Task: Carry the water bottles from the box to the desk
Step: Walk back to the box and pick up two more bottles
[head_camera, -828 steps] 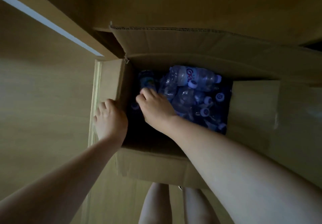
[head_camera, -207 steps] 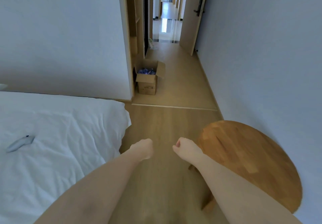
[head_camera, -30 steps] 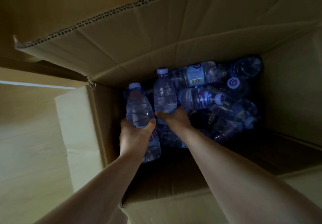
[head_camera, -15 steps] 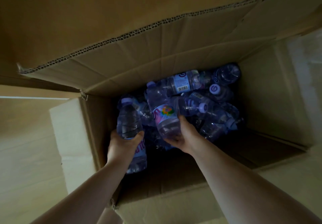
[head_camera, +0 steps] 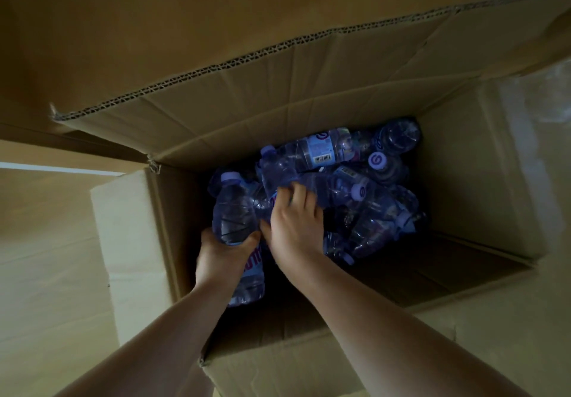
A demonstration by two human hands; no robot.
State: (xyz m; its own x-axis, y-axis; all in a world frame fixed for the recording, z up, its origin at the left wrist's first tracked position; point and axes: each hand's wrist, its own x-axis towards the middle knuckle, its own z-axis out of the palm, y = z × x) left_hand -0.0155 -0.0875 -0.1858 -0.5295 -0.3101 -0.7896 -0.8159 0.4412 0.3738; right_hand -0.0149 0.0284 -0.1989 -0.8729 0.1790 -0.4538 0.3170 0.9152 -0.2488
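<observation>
the left hand (head_camera: 224,254) is curled round a water bottle (head_camera: 235,220) at its middle, thumb on the right side of it, the bottle standing nearly upright with its pale cap (head_camera: 230,177) pointing away from the person and its lower end showing below the hand. just beside it, the right hand (head_camera: 295,226) reaches palm-down into the heap, its fingers (head_camera: 301,194) curled over a second bottle (head_camera: 278,177) that slants up toward the far wall — how firmly it grips cannot be told, as the palm hides the contact. the two hands touch or nearly touch at the thumbs. around them lies the pile of bottles (head_camera: 370,199), clear plastic with a blue cast, lying crosswise on one another; one shows a white label with a barcode (head_camera: 321,158), another a cap marked with a letter g (head_camera: 377,159). all of this sits in the far part of an open cardboard box (head_camera: 469,180), its near floor dark and bare, flaps folded outward. the box stands on a pale wooden floor (head_camera: 46,257).
</observation>
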